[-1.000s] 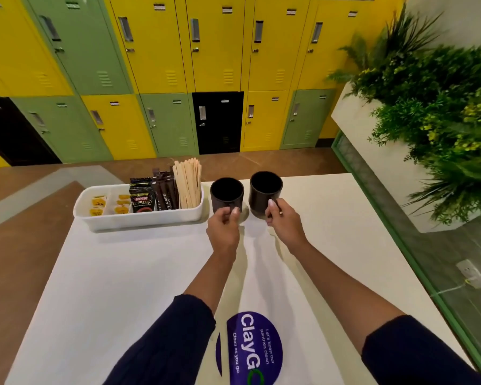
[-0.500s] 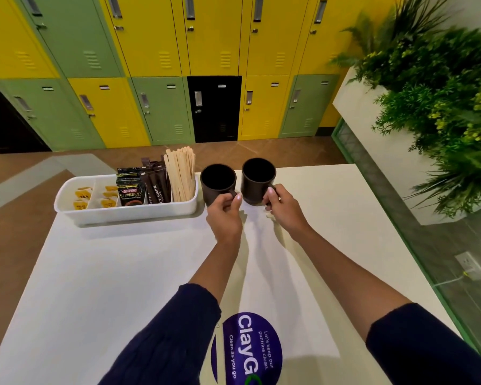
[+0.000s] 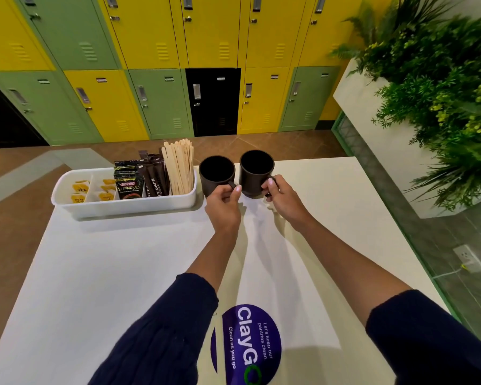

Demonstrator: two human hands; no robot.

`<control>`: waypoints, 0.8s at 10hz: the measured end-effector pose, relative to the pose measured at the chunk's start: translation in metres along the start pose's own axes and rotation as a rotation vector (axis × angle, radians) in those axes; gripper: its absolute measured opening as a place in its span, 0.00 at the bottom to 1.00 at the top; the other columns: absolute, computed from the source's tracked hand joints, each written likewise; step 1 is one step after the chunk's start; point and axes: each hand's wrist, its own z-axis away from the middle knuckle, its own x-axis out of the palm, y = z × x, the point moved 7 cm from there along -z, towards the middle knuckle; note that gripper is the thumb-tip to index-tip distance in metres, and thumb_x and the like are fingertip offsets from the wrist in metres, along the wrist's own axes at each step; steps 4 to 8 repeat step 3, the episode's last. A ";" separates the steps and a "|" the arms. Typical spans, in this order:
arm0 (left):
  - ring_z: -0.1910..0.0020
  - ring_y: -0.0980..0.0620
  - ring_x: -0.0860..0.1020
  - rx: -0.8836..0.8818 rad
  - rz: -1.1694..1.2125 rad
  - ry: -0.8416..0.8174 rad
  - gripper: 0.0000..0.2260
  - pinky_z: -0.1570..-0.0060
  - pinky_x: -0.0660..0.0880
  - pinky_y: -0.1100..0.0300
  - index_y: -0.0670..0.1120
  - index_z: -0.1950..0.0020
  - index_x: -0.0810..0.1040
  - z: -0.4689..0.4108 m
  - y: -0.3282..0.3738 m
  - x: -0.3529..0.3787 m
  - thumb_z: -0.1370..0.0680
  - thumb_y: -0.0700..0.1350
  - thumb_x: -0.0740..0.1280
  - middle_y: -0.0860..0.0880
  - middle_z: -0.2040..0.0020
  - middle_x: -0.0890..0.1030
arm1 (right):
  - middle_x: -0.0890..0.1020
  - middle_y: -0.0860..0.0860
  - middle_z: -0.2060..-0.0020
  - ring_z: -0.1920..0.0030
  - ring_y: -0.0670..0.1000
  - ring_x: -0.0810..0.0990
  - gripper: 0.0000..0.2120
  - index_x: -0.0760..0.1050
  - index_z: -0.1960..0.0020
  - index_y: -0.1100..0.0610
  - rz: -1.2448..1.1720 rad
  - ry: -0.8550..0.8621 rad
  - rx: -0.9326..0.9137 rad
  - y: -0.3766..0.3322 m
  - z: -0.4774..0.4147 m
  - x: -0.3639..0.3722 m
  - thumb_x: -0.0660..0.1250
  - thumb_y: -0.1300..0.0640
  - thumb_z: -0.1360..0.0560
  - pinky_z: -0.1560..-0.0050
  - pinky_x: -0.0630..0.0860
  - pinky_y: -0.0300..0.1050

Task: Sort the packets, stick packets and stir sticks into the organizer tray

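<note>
A white organizer tray [image 3: 122,207] stands at the table's far left. It holds yellow tea packets [image 3: 79,188], black coffee packets [image 3: 129,184], brown stick packets [image 3: 154,176] and upright wooden stir sticks [image 3: 179,168]. Just right of the tray stand two black mugs. My left hand [image 3: 224,204] grips the handle of the left mug [image 3: 215,173]. My right hand [image 3: 282,198] grips the handle of the right mug [image 3: 256,170]. Both mugs sit upright on the table.
The white table [image 3: 109,273] carries a purple round sticker [image 3: 246,343] near its front edge. Yellow and green lockers [image 3: 161,101] line the wall beyond. A white planter with green plants [image 3: 428,93] stands to the right, beside the table's right edge.
The view has tilted down a little. Both hands stay on the mug handles; the mugs stand closer together and closer to the tray.
</note>
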 end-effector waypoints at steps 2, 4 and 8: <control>0.54 0.54 0.76 0.010 -0.005 -0.015 0.13 0.55 0.71 0.68 0.38 0.44 0.79 0.007 0.002 -0.005 0.24 0.45 0.69 0.48 0.54 0.79 | 0.74 0.56 0.45 0.48 0.53 0.75 0.14 0.70 0.43 0.62 0.083 0.093 0.015 0.006 0.000 -0.006 0.57 0.51 0.19 0.50 0.69 0.43; 0.54 0.55 0.76 0.019 -0.025 0.001 0.13 0.61 0.69 0.76 0.39 0.44 0.78 0.020 0.000 -0.013 0.24 0.46 0.68 0.49 0.54 0.79 | 0.71 0.54 0.45 0.49 0.48 0.73 0.14 0.69 0.43 0.61 0.011 0.248 0.010 0.008 0.015 -0.015 0.61 0.51 0.21 0.50 0.69 0.40; 0.54 0.55 0.76 0.019 -0.025 0.001 0.13 0.61 0.69 0.76 0.39 0.44 0.78 0.020 0.000 -0.013 0.24 0.46 0.68 0.49 0.54 0.79 | 0.71 0.54 0.45 0.49 0.48 0.73 0.14 0.69 0.43 0.61 0.011 0.248 0.010 0.008 0.015 -0.015 0.61 0.51 0.21 0.50 0.69 0.40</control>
